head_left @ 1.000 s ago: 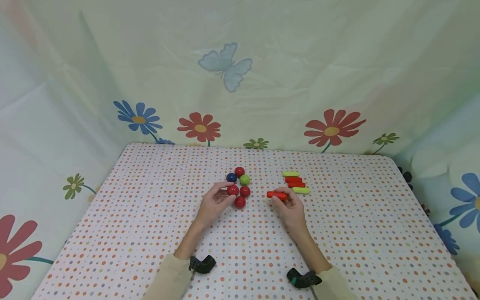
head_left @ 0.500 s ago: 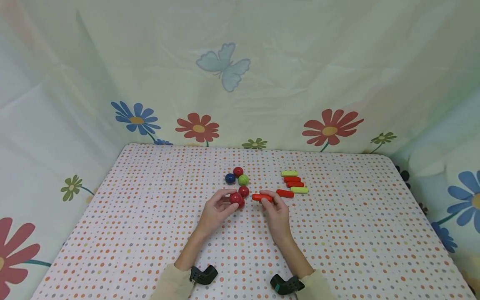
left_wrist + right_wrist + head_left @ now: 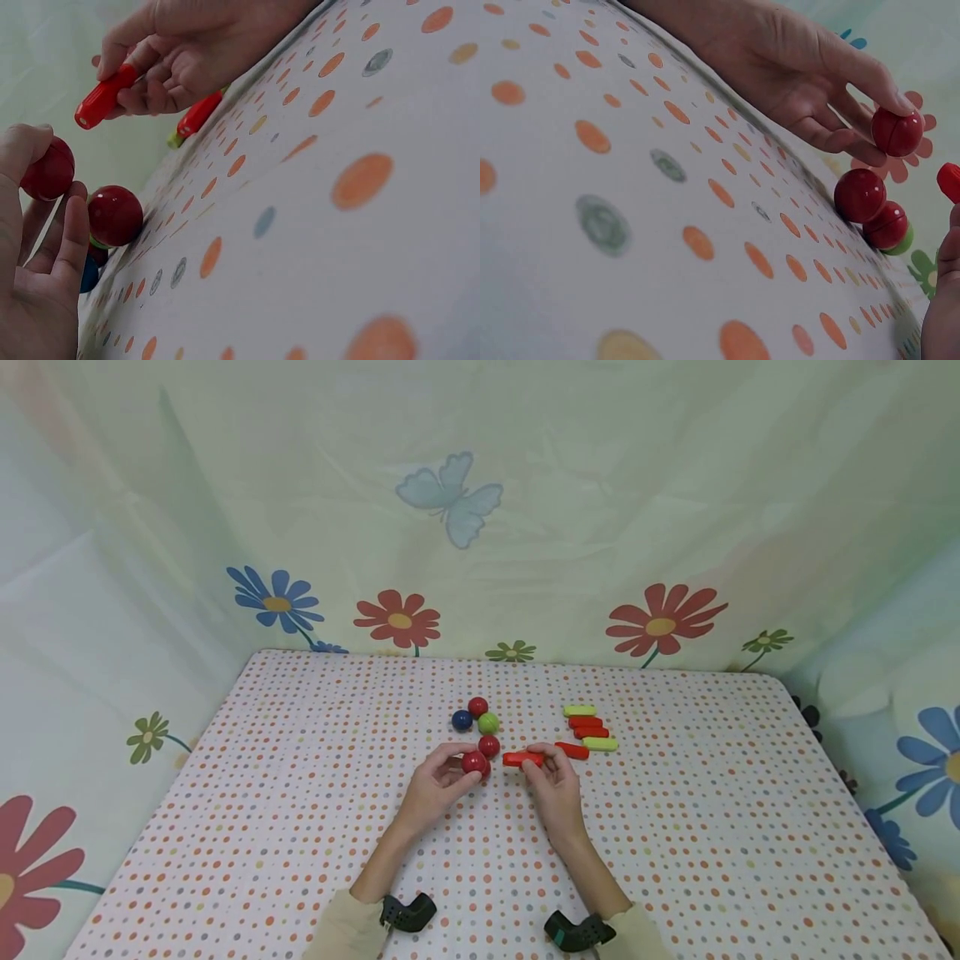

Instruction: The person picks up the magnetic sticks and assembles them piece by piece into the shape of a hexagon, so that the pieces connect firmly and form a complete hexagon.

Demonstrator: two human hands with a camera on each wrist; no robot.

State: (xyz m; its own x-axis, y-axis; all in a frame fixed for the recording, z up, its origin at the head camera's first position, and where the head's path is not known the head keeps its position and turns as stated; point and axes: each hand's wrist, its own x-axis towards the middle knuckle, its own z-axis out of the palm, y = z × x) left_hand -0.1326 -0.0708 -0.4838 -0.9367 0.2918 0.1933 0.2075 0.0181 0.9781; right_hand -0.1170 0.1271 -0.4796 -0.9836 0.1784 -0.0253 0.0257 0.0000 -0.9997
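Observation:
Between thumb and fingers, my left hand (image 3: 431, 789) pinches a glossy red ball (image 3: 473, 761) with a seam round it, clear of the table in the right wrist view. My right hand (image 3: 558, 793) pinches a short red plastic stick (image 3: 519, 759), also raised; its end, with a small hole, points toward the ball. The two things are apart. Partly hidden behind the held ball lies another red ball (image 3: 860, 195). Just beyond are a red ball (image 3: 489, 745), a green ball (image 3: 488, 722), a dark blue ball (image 3: 462, 720) and a far red ball (image 3: 477, 705).
Right of the balls lie several loose sticks: a red one (image 3: 572, 751) close to my right hand, yellow-green ones (image 3: 601, 744) and more red ones (image 3: 586, 722). A dotted cloth covers the table (image 3: 300, 827). Printed fabric (image 3: 562, 527) hangs behind and at both sides.
My left hand has drawn the red ball nearer to me. The right hand has moved left with its red stick, closing the gap and uncovering another red stick on the table.

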